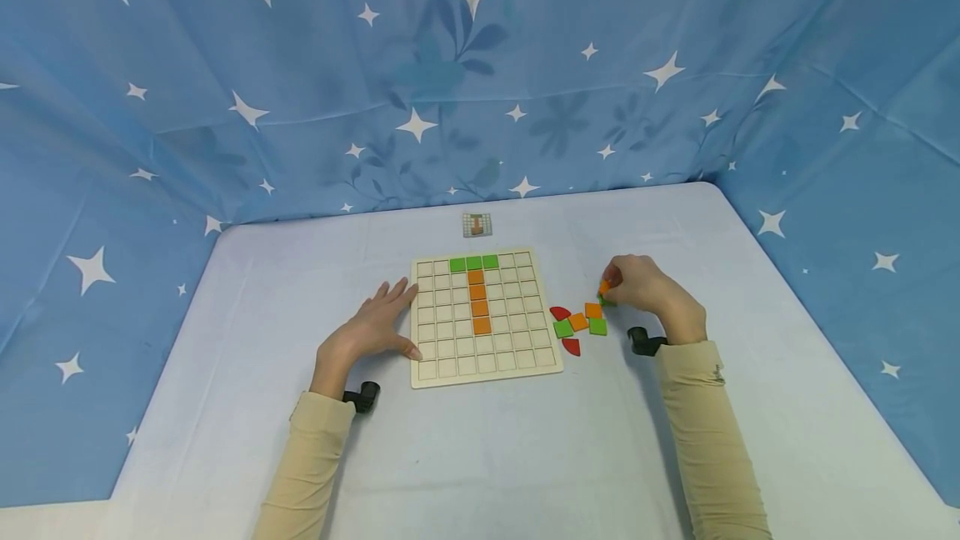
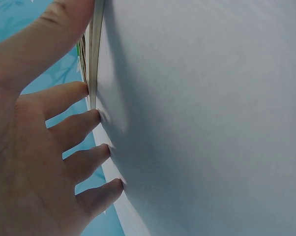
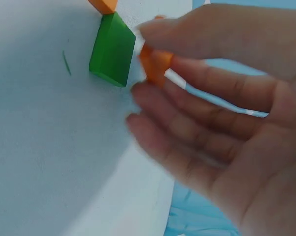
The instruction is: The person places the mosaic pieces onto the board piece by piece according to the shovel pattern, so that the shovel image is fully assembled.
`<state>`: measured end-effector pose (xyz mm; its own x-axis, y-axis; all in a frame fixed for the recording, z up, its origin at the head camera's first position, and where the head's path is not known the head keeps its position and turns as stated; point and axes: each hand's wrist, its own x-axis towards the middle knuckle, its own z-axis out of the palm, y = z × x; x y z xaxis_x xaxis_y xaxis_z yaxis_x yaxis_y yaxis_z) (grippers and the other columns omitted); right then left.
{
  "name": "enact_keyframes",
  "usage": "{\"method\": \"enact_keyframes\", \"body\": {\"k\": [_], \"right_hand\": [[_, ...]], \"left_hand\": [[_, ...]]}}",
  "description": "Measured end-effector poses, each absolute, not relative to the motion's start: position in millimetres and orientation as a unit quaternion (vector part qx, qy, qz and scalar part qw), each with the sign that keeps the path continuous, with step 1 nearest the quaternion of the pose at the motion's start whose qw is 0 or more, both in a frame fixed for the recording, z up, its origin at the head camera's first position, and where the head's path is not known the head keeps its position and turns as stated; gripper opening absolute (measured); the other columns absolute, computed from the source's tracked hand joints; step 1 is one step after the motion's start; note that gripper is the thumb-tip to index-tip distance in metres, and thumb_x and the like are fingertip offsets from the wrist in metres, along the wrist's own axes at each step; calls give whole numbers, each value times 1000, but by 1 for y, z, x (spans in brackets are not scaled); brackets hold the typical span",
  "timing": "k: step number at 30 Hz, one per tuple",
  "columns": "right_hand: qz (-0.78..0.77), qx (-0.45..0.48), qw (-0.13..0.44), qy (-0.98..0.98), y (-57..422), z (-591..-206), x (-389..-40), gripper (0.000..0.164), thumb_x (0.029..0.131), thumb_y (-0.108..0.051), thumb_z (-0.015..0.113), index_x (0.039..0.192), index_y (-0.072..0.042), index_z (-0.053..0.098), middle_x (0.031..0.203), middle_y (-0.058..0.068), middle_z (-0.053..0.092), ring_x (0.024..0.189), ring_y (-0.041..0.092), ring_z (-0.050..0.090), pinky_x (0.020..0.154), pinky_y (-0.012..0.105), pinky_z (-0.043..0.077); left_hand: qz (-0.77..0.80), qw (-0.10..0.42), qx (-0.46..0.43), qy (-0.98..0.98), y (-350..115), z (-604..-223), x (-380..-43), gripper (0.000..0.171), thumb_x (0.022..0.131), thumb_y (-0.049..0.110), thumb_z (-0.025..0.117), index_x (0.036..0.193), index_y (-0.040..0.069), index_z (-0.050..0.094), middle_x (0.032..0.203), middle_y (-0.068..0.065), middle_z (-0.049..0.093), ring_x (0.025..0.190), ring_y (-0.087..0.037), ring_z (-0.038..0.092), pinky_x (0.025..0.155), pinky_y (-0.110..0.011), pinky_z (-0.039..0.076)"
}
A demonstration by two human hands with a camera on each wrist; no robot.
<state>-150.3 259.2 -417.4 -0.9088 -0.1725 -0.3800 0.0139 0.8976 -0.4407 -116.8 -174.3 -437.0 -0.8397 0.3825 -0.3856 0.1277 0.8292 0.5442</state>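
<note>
My left hand [image 1: 372,326] is spread at the left edge of a pale wooden grid board [image 1: 446,347]. Its thumb lies at the board's near left corner area, and in the left wrist view the fingertips [image 2: 93,117] reach down to the white cloth beside the board's edge. Three green square tiles [image 1: 473,262] form a row at the top of the grid, with a column of orange square tiles [image 1: 478,292] beneath the middle one. To the right of the board, my right hand [image 1: 647,286] pinches an orange tile [image 3: 155,64] between thumb and fingers, beside a green tile [image 3: 112,49] on the cloth.
Between board and right hand lie loose pieces: green tiles [image 1: 563,329], orange tiles [image 1: 577,322] and two red rounded wedges [image 1: 572,347]. A small pattern card [image 1: 477,225] rests beyond the board. Blue star-patterned curtains [image 1: 420,65] border the white table [image 1: 480,457].
</note>
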Motion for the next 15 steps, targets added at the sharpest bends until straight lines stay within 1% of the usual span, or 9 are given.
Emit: {"method": "enact_keyframes", "body": {"k": [6,15], "right_hand": [[-249,-53,178,951,256,-419,-152,28,93,-10,72,116,6,67,109,21,67,96,34,58,90,47,57],[-282,-57,137,948,250,-425,-154,31,94,-12,72,120,4,69,112,20,67,98,33,59,91,46,59]], "left_hand": [[255,247,139,924,-174,-437,-117,116,75,30,92,164,6,22,172,-20,8,158,-45,-1,128,-62,4],[256,251,137,923,-174,-438,-118,117,75,30,92,165,6,21,172,-19,7,159,-44,-2,128,-61,4]]}}
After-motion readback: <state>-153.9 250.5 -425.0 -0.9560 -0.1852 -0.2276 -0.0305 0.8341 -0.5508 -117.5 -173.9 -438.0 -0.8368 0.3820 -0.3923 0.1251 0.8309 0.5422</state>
